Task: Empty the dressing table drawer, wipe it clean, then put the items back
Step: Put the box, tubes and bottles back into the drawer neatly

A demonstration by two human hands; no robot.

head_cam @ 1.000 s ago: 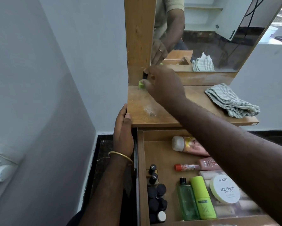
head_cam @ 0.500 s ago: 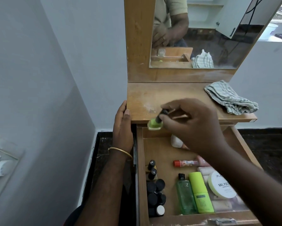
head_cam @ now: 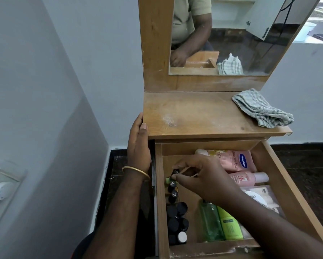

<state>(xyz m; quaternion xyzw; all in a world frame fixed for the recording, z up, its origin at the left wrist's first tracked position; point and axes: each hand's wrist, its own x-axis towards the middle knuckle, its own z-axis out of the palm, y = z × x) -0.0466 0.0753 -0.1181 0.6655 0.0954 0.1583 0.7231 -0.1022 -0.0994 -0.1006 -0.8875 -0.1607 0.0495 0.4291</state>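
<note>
Pinching the green nail polish bottle [head_cam: 168, 180] by its cap, the right hand [head_cam: 203, 181] should stand it upright beside the others along the drawer [head_cam: 159, 193] left wall, left hand [head_cam: 138, 143] resting flat against the tabletop [head_cam: 203, 113] edge.

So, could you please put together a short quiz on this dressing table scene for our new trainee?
1. True or false: the striped cloth lies inside the drawer.
2. Which hand is setting the green nail polish bottle into the drawer?
A. left hand
B. right hand
C. neither
3. Fill the gap: the left hand rests against the left edge of the ____.

Key:
1. False; it lies on the tabletop, at its right end.
2. B; its fingertips pinch the black cap, by the row of dark-capped bottles along the drawer's left side.
3. tabletop.
</note>
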